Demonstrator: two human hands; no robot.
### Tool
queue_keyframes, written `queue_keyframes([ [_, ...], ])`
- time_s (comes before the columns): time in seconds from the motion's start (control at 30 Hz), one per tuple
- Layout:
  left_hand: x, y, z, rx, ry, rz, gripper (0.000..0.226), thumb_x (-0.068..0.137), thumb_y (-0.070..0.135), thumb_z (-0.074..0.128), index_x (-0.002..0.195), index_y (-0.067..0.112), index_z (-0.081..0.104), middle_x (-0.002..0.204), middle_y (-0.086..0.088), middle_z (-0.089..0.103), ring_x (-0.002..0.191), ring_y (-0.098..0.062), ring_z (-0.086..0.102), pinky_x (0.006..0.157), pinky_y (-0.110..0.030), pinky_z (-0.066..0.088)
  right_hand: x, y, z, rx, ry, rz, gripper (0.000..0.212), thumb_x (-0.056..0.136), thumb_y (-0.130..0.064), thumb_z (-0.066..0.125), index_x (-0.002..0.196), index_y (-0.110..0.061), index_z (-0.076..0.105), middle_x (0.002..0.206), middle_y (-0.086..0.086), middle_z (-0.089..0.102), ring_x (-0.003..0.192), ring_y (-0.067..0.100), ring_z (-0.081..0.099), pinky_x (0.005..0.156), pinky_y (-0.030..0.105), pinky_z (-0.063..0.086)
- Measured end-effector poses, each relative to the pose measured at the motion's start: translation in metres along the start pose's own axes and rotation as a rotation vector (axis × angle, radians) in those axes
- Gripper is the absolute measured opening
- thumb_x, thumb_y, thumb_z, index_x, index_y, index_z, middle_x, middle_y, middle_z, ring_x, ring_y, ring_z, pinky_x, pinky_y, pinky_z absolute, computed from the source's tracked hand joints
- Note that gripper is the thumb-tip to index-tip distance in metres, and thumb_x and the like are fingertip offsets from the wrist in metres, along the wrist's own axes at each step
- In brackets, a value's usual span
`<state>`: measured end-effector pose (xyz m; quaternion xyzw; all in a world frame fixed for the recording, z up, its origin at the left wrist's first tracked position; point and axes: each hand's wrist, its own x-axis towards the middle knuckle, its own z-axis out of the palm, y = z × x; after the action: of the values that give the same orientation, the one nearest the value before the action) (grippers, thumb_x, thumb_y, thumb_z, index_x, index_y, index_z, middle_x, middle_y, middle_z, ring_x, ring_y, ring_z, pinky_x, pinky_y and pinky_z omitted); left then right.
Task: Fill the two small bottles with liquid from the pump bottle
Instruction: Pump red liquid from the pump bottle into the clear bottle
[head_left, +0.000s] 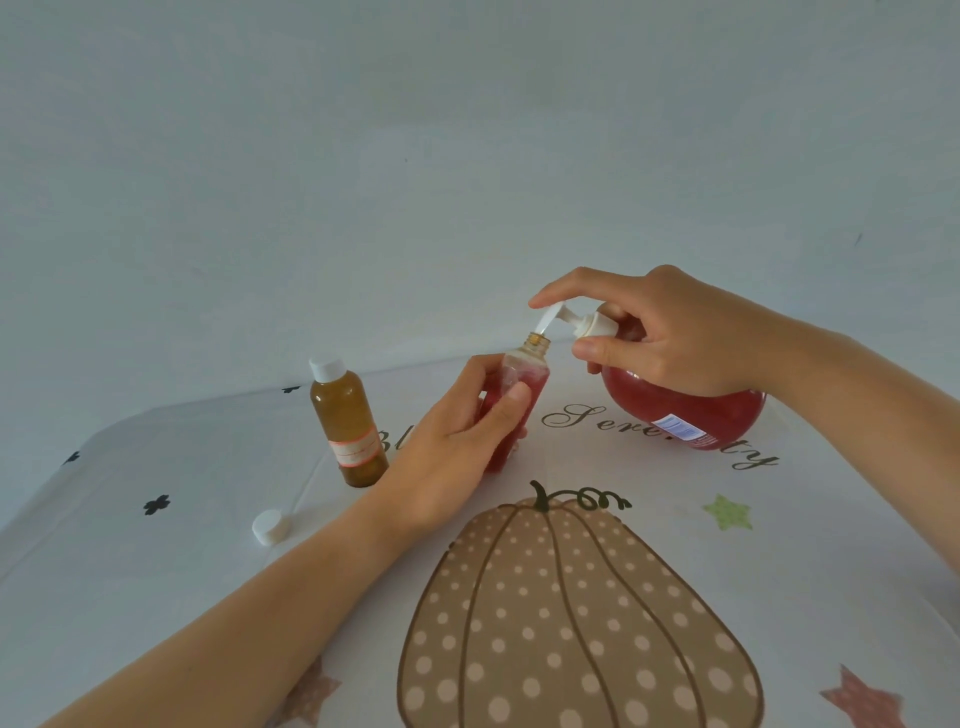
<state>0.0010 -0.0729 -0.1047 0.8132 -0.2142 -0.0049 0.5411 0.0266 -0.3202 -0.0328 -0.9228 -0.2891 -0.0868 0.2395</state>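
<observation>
— What do the fingers (511, 402) hold?
— Those of the left hand (457, 431) curl round the open small bottle (524, 374), part-filled with red, near mid-worktop (156, 571). The right hand (670, 338) grips the leaning pump bottle (685, 410), forefinger (566, 288) on its spout (548, 318), which meets the small bottle's mouth.
— Farther out?
— The capped small bottle (347, 426) stands left, with a loose cap (270, 526) nearby.

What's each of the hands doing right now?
Left hand: grips the small clear bottle of red liquid.
Right hand: holds the round red pump bottle, forefinger on its pump.
</observation>
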Motion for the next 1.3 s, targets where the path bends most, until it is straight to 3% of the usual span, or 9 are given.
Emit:
queue_keyframes([
  [0.1,0.0026,-0.002,0.0004,0.16,0.016,0.018,0.039,0.101,0.054,0.063,0.136,0.045,0.05,0.111,0.017,0.066,0.088,0.002,0.066,0.081,-0.021,0.052,0.0,0.0005,0.0004,-0.006,0.002,-0.002,0.043,0.104,-0.04,0.06,0.138,-0.062,0.048,0.083,-0.014,0.077,0.078,0.014,0.075,0.084,0.048,0.061],
  [0.2,0.0041,-0.0038,0.0007,0.195,0.038,0.031,0.045,0.099,0.049,0.07,0.139,0.042,0.05,0.121,0.013,0.064,0.085,0.0,0.065,0.078,-0.018,0.051,-0.0001,0.0008,-0.0005,-0.011,0.015,-0.016,0.034,0.104,-0.035,0.063,0.131,-0.053,0.054,0.081,-0.018,0.076,0.069,0.003,0.069,0.076,0.038,0.055],
  [0.3,0.0037,-0.005,0.0009,0.157,0.025,0.05,0.04,0.101,0.044,0.069,0.138,0.041,0.054,0.12,0.015,0.066,0.091,-0.009,0.067,0.082,-0.025,0.055,-0.0004,0.002,-0.0007,0.001,0.027,-0.018,0.025,0.105,-0.03,0.065,0.125,-0.043,0.058,0.079,-0.018,0.076,0.066,0.0,0.064,0.072,0.032,0.045],
  [0.47,0.0037,-0.0057,-0.0039,-0.06,0.039,0.052,0.035,0.107,0.028,0.063,0.141,0.025,0.058,0.119,0.003,0.074,0.108,-0.03,0.075,0.091,-0.048,0.064,0.0004,0.0006,-0.0008,-0.012,0.004,0.001,0.04,0.104,-0.038,0.061,0.136,-0.057,0.05,0.083,-0.02,0.076,0.072,0.005,0.07,0.079,0.042,0.06],
  [0.6,0.0039,-0.0071,-0.005,-0.126,-0.011,0.04,0.032,0.112,0.022,0.052,0.144,0.02,0.056,0.129,0.001,0.073,0.114,-0.018,0.075,0.098,-0.038,0.061,-0.0005,0.0001,-0.0014,0.002,-0.007,0.002,0.042,0.104,-0.039,0.06,0.138,-0.061,0.048,0.085,-0.017,0.077,0.08,0.011,0.073,0.086,0.047,0.061],
  [0.73,0.0035,-0.0052,-0.0051,-0.224,-0.056,0.025,0.027,0.113,0.022,0.047,0.135,0.021,0.062,0.126,-0.004,0.073,0.109,-0.019,0.073,0.095,-0.03,0.059,-0.0009,-0.0008,-0.001,0.007,-0.007,-0.003,0.043,0.103,-0.039,0.06,0.138,-0.061,0.049,0.085,-0.015,0.078,0.081,0.015,0.073,0.087,0.048,0.059],
  [0.97,0.004,-0.0063,-0.0032,0.034,-0.04,0.067,0.041,0.099,0.049,0.068,0.137,0.035,0.058,0.113,0.006,0.073,0.099,-0.026,0.073,0.089,-0.045,0.064,-0.001,0.0,-0.0004,-0.022,0.015,-0.017,0.032,0.103,-0.037,0.063,0.129,-0.053,0.054,0.082,-0.018,0.076,0.074,0.007,0.07,0.08,0.047,0.06],
  [1.13,0.0049,-0.0075,-0.0034,0.052,-0.021,0.089,0.042,0.101,0.046,0.068,0.139,0.033,0.06,0.117,0.016,0.073,0.107,-0.012,0.073,0.095,-0.033,0.06,0.0003,0.001,-0.0003,-0.032,0.015,-0.024,0.032,0.104,-0.034,0.063,0.129,-0.051,0.054,0.081,-0.019,0.076,0.072,0.006,0.068,0.076,0.041,0.056],
  [1.3,0.0049,-0.0084,-0.0051,-0.089,0.021,0.105,0.024,0.108,0.032,0.064,0.131,0.027,0.063,0.122,0.005,0.073,0.111,-0.02,0.072,0.104,-0.052,0.058,0.0002,-0.0019,-0.0003,-0.017,-0.003,-0.014,0.043,0.103,-0.039,0.06,0.139,-0.06,0.048,0.085,-0.02,0.077,0.079,0.007,0.072,0.085,0.047,0.06],
])
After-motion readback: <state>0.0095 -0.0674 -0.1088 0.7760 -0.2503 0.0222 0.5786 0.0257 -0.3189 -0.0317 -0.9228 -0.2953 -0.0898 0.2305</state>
